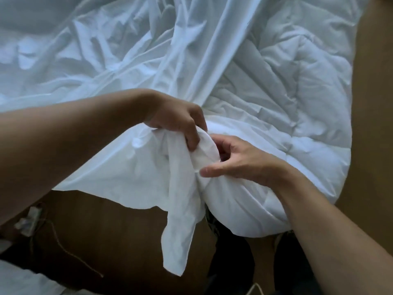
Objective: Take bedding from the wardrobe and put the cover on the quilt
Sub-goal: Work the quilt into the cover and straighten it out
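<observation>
Two bare forearms come in from the lower edges of the head view and meet over the near corner of the quilt (287, 107), the white padded one, taken as the landmark. The left hand (178, 122) sits just left of that corner, its grip closed round a bunched fold of the thin white cover (106, 71). From the fold a long tail (180, 220) of the cover hangs toward the brown floor (106, 231). The right hand (240, 165) rests on the corner itself, thumb stretched against the cloth and fingers half curled; whether its grip pinches anything cannot be told. The cover spreads crumpled to the left of the quilt and overlaps its upper left side. The quilt's right part lies bare, so it is not yet inside.

The step in hand looks like mating a cover corner to the quilt corner. Done well, the quilt's corner goes fully into the cover's corner before any pulling (a half-seated corner tends to slide back out), with the left grip kept firm.

Counted: two hands, one quilt, one cover, one hanging tail. Below the quilt's corner stand two dark trouser legs (229, 262). Left of them one thin cord (80, 260) lies on the floor, and one more white cloth (19, 279) shows farther left.
</observation>
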### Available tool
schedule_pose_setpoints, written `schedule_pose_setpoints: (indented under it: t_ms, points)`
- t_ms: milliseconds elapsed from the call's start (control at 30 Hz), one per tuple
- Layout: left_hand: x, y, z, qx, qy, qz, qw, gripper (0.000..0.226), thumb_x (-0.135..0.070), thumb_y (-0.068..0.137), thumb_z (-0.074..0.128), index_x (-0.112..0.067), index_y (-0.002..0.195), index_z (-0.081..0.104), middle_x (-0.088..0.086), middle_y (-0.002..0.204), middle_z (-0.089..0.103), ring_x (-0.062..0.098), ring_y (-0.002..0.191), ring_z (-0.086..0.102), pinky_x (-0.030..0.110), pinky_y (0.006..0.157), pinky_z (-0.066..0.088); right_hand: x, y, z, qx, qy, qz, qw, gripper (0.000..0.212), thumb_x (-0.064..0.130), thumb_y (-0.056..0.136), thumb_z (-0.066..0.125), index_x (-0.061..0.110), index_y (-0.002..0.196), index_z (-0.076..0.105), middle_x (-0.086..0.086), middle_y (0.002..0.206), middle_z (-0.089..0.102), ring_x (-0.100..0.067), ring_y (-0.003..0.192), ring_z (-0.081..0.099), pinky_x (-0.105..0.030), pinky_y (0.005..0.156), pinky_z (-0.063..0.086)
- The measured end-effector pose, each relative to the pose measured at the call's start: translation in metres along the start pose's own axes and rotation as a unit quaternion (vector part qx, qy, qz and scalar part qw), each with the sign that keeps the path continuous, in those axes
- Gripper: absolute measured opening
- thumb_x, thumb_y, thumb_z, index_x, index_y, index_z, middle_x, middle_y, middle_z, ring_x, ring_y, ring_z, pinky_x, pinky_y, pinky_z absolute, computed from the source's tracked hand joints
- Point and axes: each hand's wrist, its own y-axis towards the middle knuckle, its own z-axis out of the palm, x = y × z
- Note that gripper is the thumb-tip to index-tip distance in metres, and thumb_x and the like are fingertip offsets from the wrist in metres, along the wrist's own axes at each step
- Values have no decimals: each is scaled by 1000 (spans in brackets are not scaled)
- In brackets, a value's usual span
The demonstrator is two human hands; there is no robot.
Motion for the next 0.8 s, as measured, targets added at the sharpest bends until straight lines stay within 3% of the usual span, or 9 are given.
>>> schedule_pose_setpoints:
  t_ms: [67, 133, 200, 300, 467, 567, 667, 733, 800]
  points:
    - [2, 7, 2, -24, -46, -9, 999, 4, -15, 61, 70, -11, 63, 69, 11, 65, 64, 26, 57, 63, 30, 55, 50, 7, 3, -8, 13, -119, 38, 992, 27, 11, 76, 87, 21, 98, 76, 2, 95, 76, -14, 90, 73, -26, 77, 55]
    - [0, 13, 4, 1, -38, -46, 998, 19, -26, 62, 80, -9, 68, 75, 12, 75, 73, 28, 64, 70, 34, 61, 56, 8, 10, -12, -34, -189, 53, 980, 17, 11, 74, 88, 20, 75, 73, 8, 73, 68, -6, 69, 65, -21, 68, 50]
    - [-4, 13, 7, 88, 54, -89, 991, 28, -32, 61, 91, -13, 79, 80, 11, 86, 78, 27, 75, 76, 34, 65, 59, 3, 13, -15, -57, -130, 41, 989, 22, 7, 78, 82, 15, 69, 64, 9, 61, 52, -2, 53, 47, -14, 52, 38]
    - [-2, 12, 9, 142, 135, -86, 977, 28, -23, 63, 93, -16, 87, 79, 6, 89, 79, 22, 81, 77, 27, 63, 58, -8, 11, -20, -78, -57, 34, 995, 19, 13, 78, 71, 18, 69, 55, 8, 58, 40, -7, 49, 30, -21, 45, 20]
    - [4, 0, 14, 224, 4, -33, 974, 33, 2, 73, 78, 0, 105, 72, 21, 102, 75, 33, 90, 75, 35, 73, 60, -24, 12, -14, -122, 58, 29, 990, 15, 8, 75, 60, 19, 71, 51, 6, 55, 36, -6, 43, 23, -16, 39, 18]
    - [10, 3, 1, 55, -110, -38, 992, 30, 2, 64, 72, -2, 93, 76, 26, 94, 72, 36, 79, 72, 46, 66, 60, -26, 10, -11, -82, 180, 39, 979, 12, 15, 78, 71, 20, 78, 60, 6, 55, 37, -4, 38, 22, -14, 35, 19]
    - [12, 13, -3, -125, -122, -29, 984, 22, 3, 65, 68, -9, 82, 76, 18, 75, 68, 32, 65, 67, 41, 59, 57, -19, 11, -6, 4, 119, 47, 992, 18, 21, 72, 83, 25, 73, 65, 4, 61, 44, -6, 45, 32, -18, 38, 27]
    - [9, 22, 5, -164, -105, -5, 981, 21, 3, 71, 64, -1, 90, 73, 16, 71, 64, 29, 63, 63, 36, 57, 55, -16, 13, -1, 6, 33, 57, 998, 22, 16, 69, 87, 25, 70, 67, 3, 64, 54, -10, 52, 46, -20, 44, 35]
    - [6, 24, 7, -125, -95, -18, 987, 22, -10, 72, 68, 1, 90, 74, 16, 76, 68, 31, 69, 66, 35, 60, 56, -18, 11, -3, -46, 33, 55, 997, 19, 13, 72, 85, 22, 72, 68, 3, 65, 58, -9, 53, 52, -20, 45, 39]
